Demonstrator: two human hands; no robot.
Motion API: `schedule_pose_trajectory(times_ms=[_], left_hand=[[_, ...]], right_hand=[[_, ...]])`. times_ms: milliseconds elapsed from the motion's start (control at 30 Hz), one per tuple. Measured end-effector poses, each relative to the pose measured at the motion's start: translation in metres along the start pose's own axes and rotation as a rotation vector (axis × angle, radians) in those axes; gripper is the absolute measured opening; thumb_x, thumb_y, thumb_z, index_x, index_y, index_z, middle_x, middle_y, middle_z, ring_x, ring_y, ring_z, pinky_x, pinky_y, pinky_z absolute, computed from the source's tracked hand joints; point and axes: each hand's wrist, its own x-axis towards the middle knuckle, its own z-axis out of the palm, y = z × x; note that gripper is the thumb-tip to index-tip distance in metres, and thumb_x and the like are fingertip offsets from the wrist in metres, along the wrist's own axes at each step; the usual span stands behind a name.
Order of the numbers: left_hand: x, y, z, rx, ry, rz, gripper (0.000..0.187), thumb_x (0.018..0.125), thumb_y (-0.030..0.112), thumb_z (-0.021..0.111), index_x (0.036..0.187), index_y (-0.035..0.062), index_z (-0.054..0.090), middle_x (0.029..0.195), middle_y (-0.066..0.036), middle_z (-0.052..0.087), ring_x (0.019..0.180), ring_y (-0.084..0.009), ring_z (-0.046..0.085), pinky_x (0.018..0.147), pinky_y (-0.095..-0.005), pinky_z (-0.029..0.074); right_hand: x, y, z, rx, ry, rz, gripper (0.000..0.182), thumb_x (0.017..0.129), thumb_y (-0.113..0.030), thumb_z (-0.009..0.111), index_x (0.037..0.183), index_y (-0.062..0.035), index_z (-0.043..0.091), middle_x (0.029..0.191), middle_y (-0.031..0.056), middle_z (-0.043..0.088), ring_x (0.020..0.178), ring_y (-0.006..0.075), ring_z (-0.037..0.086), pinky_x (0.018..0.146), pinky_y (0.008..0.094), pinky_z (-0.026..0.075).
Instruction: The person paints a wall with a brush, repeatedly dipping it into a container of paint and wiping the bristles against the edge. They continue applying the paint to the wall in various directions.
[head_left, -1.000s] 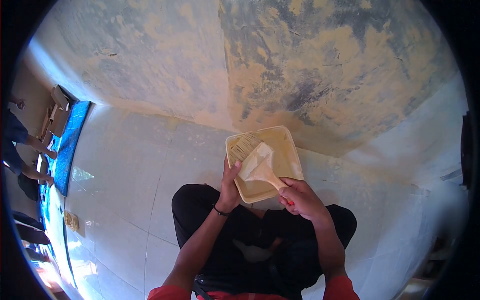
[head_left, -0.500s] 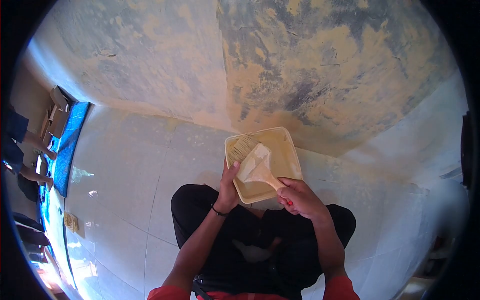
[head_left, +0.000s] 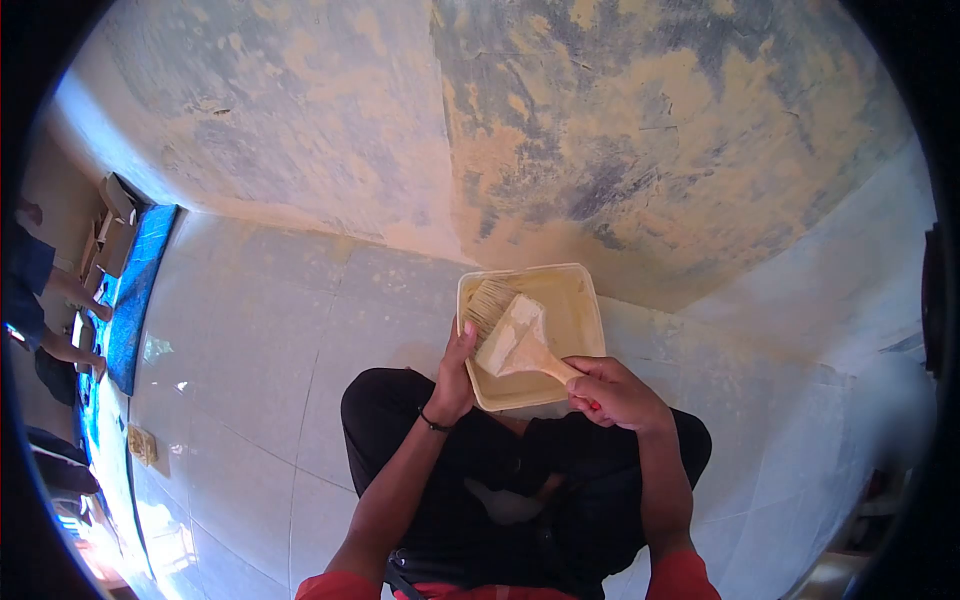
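Note:
A square, cream-coloured tray (head_left: 572, 300) is held above my crossed legs, tilted slightly. My left hand (head_left: 457, 376) grips its left side, with the thumb over the rim. My right hand (head_left: 618, 393) is closed round the wooden handle of a wide brush (head_left: 522, 338). The brush lies over the inside of the tray, its pale bristles pointing to the upper left, near my left thumb. Something small and red shows under my right fingers.
A patchy plastered wall (head_left: 640, 130) rises ahead of the tiled floor (head_left: 240, 350). At the far left another person's arms (head_left: 75, 295) reach toward a blue sheet (head_left: 142, 290) beside cardboard. A small yellowish block (head_left: 142, 444) lies on the floor.
The tray has shifted slightly right and down and turned a little. The brush and my right hand have moved slightly right.

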Motion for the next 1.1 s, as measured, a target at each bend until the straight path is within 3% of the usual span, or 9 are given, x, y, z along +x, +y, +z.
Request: schedule_pose_trajectory(times_ms=[267,533,667,867,1100], left_hand=[[-0.003,0.009,0.007,0.012,-0.044,-0.092,0.056,0.094,0.038,0.041,0.136,0.0047,0.025,0.130,-0.011,0.040,0.120,-0.0204,0.041,0.099,-0.0342,0.037],[-0.001,0.003,0.005,0.098,-0.124,-0.135,0.059,0.093,0.042,0.040,0.136,0.0051,0.025,0.129,-0.011,0.042,0.118,-0.0209,0.044,0.097,-0.0348,0.039],[-0.004,0.013,0.010,0.019,-0.191,-0.222,0.060,0.092,0.046,0.038,0.135,0.0058,0.026,0.127,-0.012,0.043,0.116,-0.0222,0.047,0.095,-0.0382,0.042],[-0.006,0.013,0.016,0.082,-0.116,-0.156,0.061,0.093,0.048,0.035,0.133,0.0018,0.032,0.126,-0.016,0.047,0.113,-0.0264,0.050,0.094,-0.0388,0.043],[-0.006,0.016,0.014,0.003,-0.176,-0.214,0.057,0.093,0.044,0.038,0.134,0.0054,0.029,0.129,-0.012,0.043,0.116,-0.0230,0.047,0.094,-0.0391,0.043]], right_hand=[[-0.004,-0.011,-0.010,-0.044,-0.045,0.050,0.040,0.086,-0.011,0.046,0.123,0.0014,0.045,0.062,-0.0036,0.040,0.043,0.0009,0.028,0.037,0.0163,0.022],[-0.011,-0.022,-0.030,-0.101,-0.129,0.248,0.044,0.086,-0.010,0.046,0.128,0.0005,0.042,0.062,-0.0019,0.039,0.045,0.0023,0.030,0.037,0.0169,0.022],[-0.010,-0.027,-0.027,-0.136,-0.136,0.270,0.044,0.086,-0.009,0.046,0.129,0.0001,0.041,0.061,-0.0027,0.035,0.045,0.0031,0.028,0.037,0.0174,0.021],[-0.010,-0.033,-0.025,-0.156,-0.171,0.300,0.046,0.085,-0.008,0.044,0.131,-0.0001,0.039,0.060,-0.0032,0.032,0.044,0.0037,0.027,0.037,0.0177,0.021],[-0.017,-0.034,-0.024,-0.185,-0.158,0.293,0.045,0.086,-0.009,0.045,0.129,-0.0002,0.041,0.060,-0.0035,0.034,0.045,0.0031,0.028,0.037,0.0178,0.022]])
